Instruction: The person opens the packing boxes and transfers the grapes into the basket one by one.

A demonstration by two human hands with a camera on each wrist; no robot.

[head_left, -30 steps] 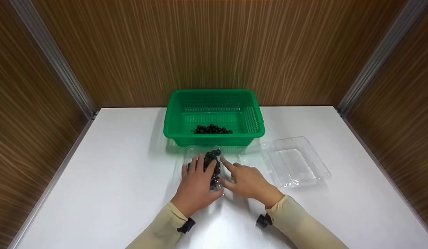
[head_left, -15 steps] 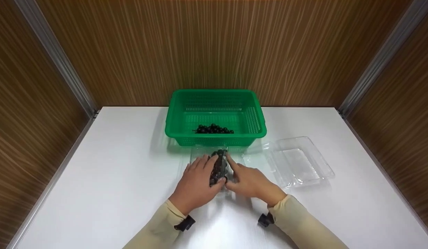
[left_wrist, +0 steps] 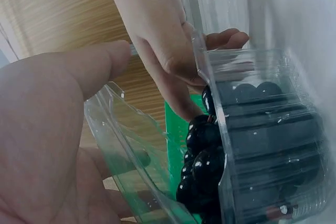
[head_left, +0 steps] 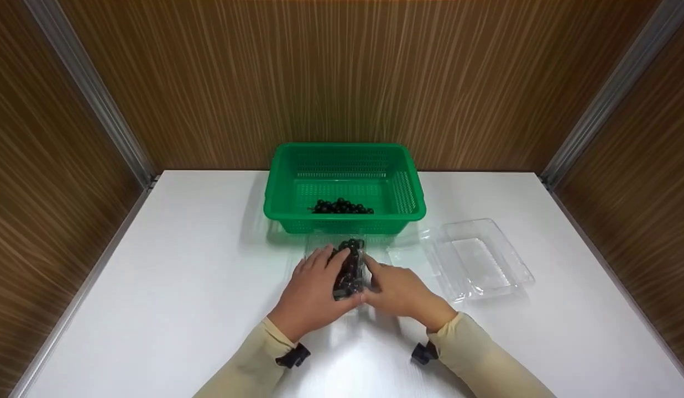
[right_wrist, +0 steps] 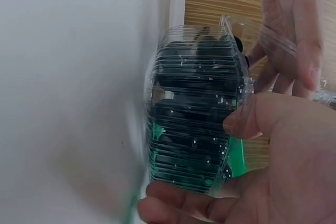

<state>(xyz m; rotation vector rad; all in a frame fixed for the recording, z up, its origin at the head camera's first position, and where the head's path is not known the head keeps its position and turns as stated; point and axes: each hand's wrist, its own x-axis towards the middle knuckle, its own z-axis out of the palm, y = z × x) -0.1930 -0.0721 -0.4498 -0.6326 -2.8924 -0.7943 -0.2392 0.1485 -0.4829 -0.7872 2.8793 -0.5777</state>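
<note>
A clear plastic clamshell box (right_wrist: 191,93) stands in front of the green basket, filled with dark round grapes (left_wrist: 205,145). My left hand (head_left: 308,296) lies over the left side of the box with fairly straight fingers, touching its clear lid (left_wrist: 118,140). In the left wrist view the lid is tilted above the grapes, not flat on the rim. At the right side, my right hand (head_left: 402,290) grips the box. Its thumb is on the rim and its fingers go around the wall in the right wrist view. My left fingers hide part of the fruit from the head view.
The green basket (head_left: 344,217) stands against the wood-patterned back wall, with more dark grapes (head_left: 342,207) near its front. To the right, a second clear clamshell box (head_left: 480,260) lies open on the white table (head_left: 198,276).
My left hand has shifted right with the lid, which now tilts over the grapes. The right index finger has drawn back along the box's side. The basket and second box stay put.
</note>
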